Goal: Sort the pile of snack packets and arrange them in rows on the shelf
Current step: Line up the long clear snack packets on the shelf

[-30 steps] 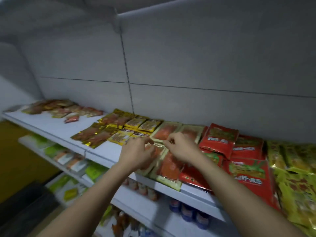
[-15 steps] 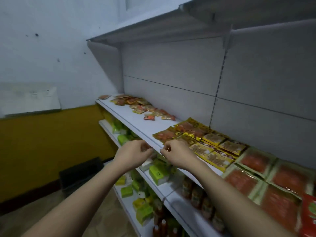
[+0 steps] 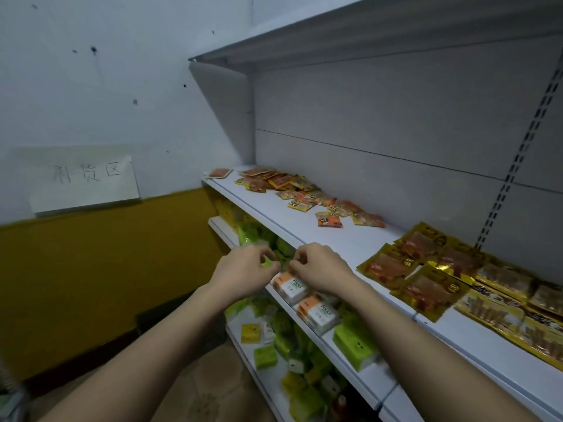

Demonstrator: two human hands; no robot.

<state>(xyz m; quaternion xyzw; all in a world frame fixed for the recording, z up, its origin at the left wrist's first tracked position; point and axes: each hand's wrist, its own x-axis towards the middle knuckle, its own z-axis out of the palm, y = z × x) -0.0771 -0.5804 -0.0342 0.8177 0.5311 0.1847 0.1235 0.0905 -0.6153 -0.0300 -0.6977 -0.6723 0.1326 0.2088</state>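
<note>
Before the shelf [image 3: 344, 239], both hands [image 3: 243, 271] [image 3: 320, 269] curl, fingertips meeting.

The view has swung left along the shelf [image 3: 341, 239]: the red and green packets are gone from sight, and the far pile [image 3: 292, 190] shows. Both hands (left [image 3: 243, 274], right [image 3: 320, 269]) have left the orange packets and now hover curled before the shelf edge.

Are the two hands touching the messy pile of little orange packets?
Apart. The head view shows both the left hand and right hand held before the shelf edge, with bare white shelf between them and the orange packets.
</note>
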